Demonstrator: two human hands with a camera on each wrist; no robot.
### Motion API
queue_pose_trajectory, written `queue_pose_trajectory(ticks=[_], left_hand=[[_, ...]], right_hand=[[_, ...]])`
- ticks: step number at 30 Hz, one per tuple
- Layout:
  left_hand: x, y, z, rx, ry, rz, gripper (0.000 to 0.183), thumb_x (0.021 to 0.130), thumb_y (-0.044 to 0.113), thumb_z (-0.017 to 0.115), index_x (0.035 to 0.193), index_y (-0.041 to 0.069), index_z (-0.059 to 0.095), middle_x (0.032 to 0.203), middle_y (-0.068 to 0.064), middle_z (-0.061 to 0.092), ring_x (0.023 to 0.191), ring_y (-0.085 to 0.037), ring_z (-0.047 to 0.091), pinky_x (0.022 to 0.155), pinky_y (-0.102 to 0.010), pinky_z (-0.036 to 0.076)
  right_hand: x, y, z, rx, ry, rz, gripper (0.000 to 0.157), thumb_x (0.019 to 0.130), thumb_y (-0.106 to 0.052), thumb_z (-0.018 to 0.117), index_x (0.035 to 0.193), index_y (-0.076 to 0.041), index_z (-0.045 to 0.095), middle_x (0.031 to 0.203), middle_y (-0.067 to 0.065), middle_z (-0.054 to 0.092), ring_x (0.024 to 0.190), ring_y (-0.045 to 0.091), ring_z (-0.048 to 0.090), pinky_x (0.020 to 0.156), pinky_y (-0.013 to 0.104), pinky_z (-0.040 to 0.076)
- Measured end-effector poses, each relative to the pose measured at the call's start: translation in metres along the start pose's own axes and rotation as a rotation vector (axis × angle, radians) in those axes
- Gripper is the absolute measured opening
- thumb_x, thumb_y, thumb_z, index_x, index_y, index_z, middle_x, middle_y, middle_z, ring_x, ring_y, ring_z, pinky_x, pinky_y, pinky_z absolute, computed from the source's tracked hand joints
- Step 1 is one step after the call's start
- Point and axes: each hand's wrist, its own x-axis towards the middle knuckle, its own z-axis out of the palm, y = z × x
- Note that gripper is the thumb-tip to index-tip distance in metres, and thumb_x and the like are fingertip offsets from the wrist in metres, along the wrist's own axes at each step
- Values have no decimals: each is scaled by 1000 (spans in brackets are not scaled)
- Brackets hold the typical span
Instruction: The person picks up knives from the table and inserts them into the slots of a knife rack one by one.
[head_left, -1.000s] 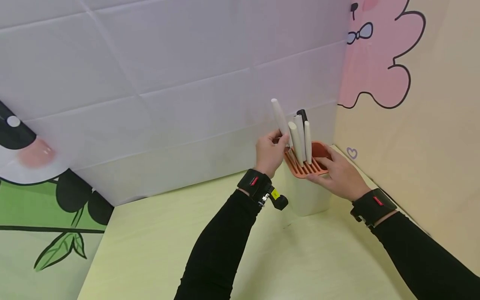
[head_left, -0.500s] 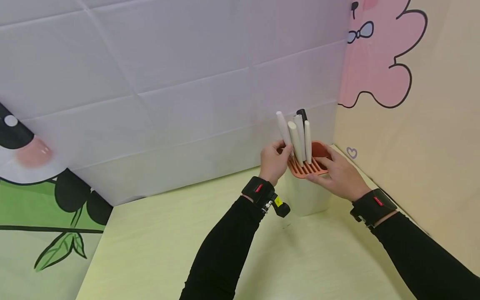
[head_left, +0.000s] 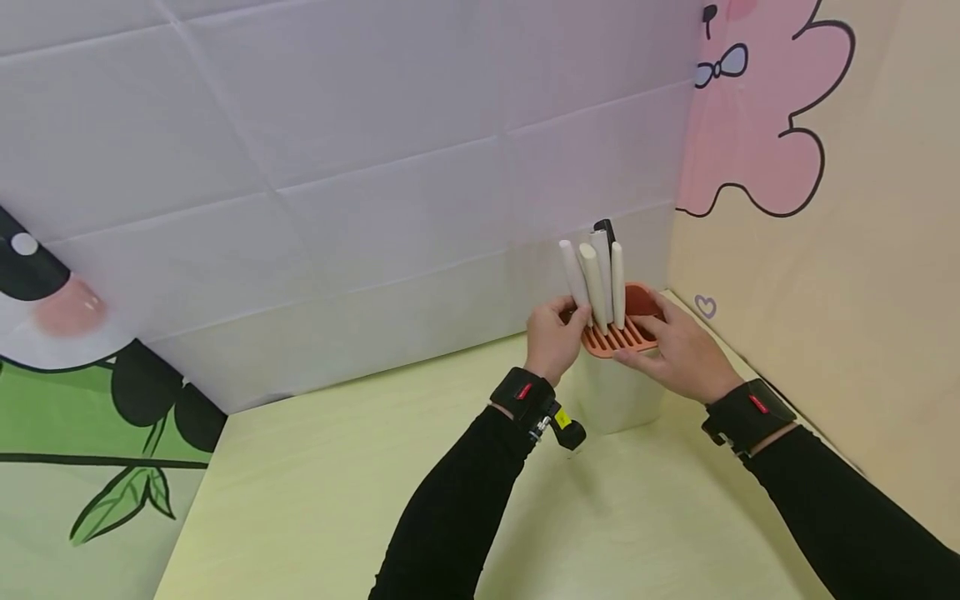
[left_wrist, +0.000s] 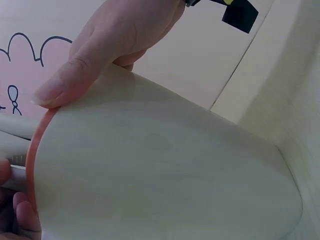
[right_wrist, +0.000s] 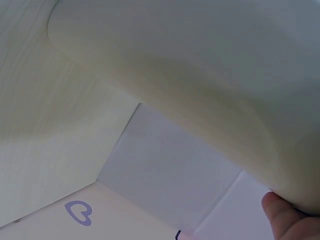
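A white knife holder with an orange slotted top stands upright in the table corner. My left hand pinches a white-handled knife low on its handle, at the left side of the slots; the blade is hidden. Several other white handles and one black handle stick up beside it. On the holder's right, my right hand grips the rim, thumb toward the front. In the left wrist view, the right hand lies over the orange rim, and left fingertips show at lower left.
The holder stands on a pale yellow tabletop. Close behind it rises a white wall covering, and a beige wall with a pink cartoon print runs along the right.
My left hand has moved down and slightly right with the knife, whose handle now stands lower, about level with the others. The right hand keeps its place on the rim.
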Motion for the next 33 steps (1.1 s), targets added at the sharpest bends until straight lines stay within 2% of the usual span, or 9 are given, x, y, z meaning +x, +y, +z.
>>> queue_pose_trajectory(ticks=[4,13,20,26,29,33], left_hand=[[-1,-4,2,28,4,6,19,97,18,64,104,3,71,79,2,62,69,-9,55,57,-22,46],[-1,-12,2,92,5,72,18,96,17,64,106,4,71,79,2,61,68,-10,54,56,-20,44],[-1,-19,0,118,8,111,17,96,16,64,108,7,72,81,3,62,68,-11,53,54,-20,43],[-6,-22,-4,179,-1,153,13,94,15,67,107,11,70,82,4,60,68,-11,51,54,-21,39],[-9,-22,-6,200,-1,165,19,94,16,67,112,11,70,86,2,62,69,-11,52,53,-20,39],[-14,-21,-10,208,-12,160,34,94,14,67,127,7,65,104,-3,68,72,-10,55,53,-18,44]], right_hand=[[0,-1,1,5,-5,1,61,84,-45,75,126,-2,63,140,22,44,116,37,50,87,54,50],[-1,-2,1,-2,-4,21,59,84,-44,76,124,-2,65,142,24,43,118,38,50,89,54,49],[3,-3,3,9,-1,4,60,83,-43,76,126,-3,64,141,22,45,117,36,50,88,53,50],[4,-4,5,3,0,-15,60,83,-43,76,125,-2,64,143,23,43,119,37,51,89,53,49],[4,-4,7,5,0,-22,60,83,-43,77,126,-2,64,144,23,43,119,38,50,89,53,49],[7,-1,10,-4,5,-40,60,83,-43,77,124,-2,65,141,23,45,117,37,51,88,53,50]])
